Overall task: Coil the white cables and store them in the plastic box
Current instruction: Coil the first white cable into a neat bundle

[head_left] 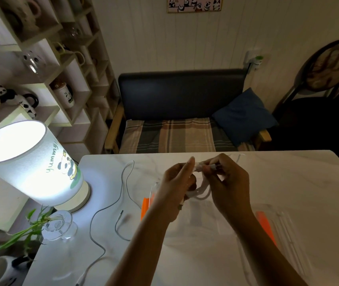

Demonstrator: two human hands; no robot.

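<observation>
- Head view: we see both hands raised over a glossy white marble-look table [288,182].
- Left hand [178,180]: fingers curled round a coiled white cable [200,189], smooth rubbery loops hanging below the palm.
- Right hand [229,182]: thumb and fingertips pinch the cable end near its plug, just beside the left fingertips.
- Plastic box [203,219]: clear, rectangular, orange clips [145,205] at its sides; sits on the table under the hands. Contents we cannot tell.
- Clear lid [284,228] with ribbed surface and orange edge lies right of the box.
- Second thin white cable [123,188] snakes loose across the table's left part.
- Lit cylindrical lamp [30,162], matte fabric shade with panda print, at the table's left corner; glass stemmed vase [58,226] with green shoots beside it.
</observation>
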